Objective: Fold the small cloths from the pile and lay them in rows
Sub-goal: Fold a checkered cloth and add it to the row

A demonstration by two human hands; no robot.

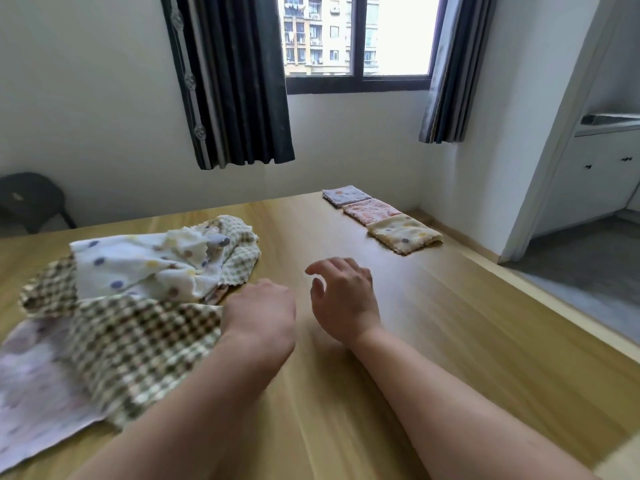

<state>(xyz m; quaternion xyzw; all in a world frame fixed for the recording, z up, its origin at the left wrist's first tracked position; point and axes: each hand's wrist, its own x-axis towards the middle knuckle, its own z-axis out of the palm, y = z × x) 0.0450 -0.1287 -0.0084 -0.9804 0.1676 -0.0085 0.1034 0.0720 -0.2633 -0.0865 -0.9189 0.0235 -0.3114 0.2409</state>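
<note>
- Farthest left, past the far edge of the table (450, 323), dark stool (31, 199): stands by the white wall.
- Near left corner, pale lilac cloth (31, 393): lies flat and blurred, partly under its neighbour.
- Just right of it, brown checked cloth (138, 348): spreads over the lilac one and reaches toward the middle of the table.
- Behind that, white dotted cloth (138, 268): sits crumpled on top of the pile and overlaps a green checked cloth (239, 258) poking out at the pile's far right side.
- Left hand (259, 317): sits knuckles-up at the right edge of the brown checked cloth, touching it. Fingers hidden beneath the hand, so cannot tell whether gripping the cloth or only resting on it.
- Right hand (343, 299): hovers just beside the left over bare wood, fingers loosely curved and spread, thumb apart, holding nothing.
- Far right of the table, well apart from the pile: three folded squares in one slanting row, edges touching. Grey-blue folded cloth (346, 195) farthest, pink folded cloth (372, 210) between, cream dotted folded cloth (403, 233) nearest.
- Beyond, on the back wall: window (356, 36) between dark curtains (235, 81).
- Extreme right: open doorway (588, 168).
</note>
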